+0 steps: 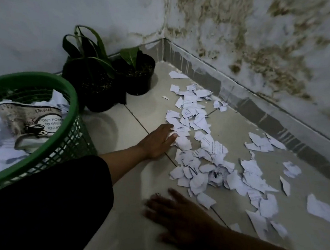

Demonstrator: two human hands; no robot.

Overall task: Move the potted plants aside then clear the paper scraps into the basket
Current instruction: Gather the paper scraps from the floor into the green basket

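Note:
Torn white paper scraps (pixel 207 148) lie scattered in a long strip across the tiled floor, running from the corner toward the lower right. My left hand (pixel 158 142) lies flat on the floor with straight fingers touching the left edge of the scraps. My right hand (pixel 178 214) is spread low over the tiles near the scraps' lower end, blurred, holding nothing. Two potted plants, a larger one (pixel 90 79) and a smaller one (pixel 138 73), both in black pots, stand against the left wall. The green mesh basket (pixel 71 97) is at the left, holding paper and a printed bag.
Stained walls meet in a corner (pixel 163 42) behind the scraps, with a grey skirting (pixel 260 110) along the right wall. My dark-clothed knee (pixel 45 204) fills the lower left. Bare tiles (pixel 120 125) lie between the basket and the scraps.

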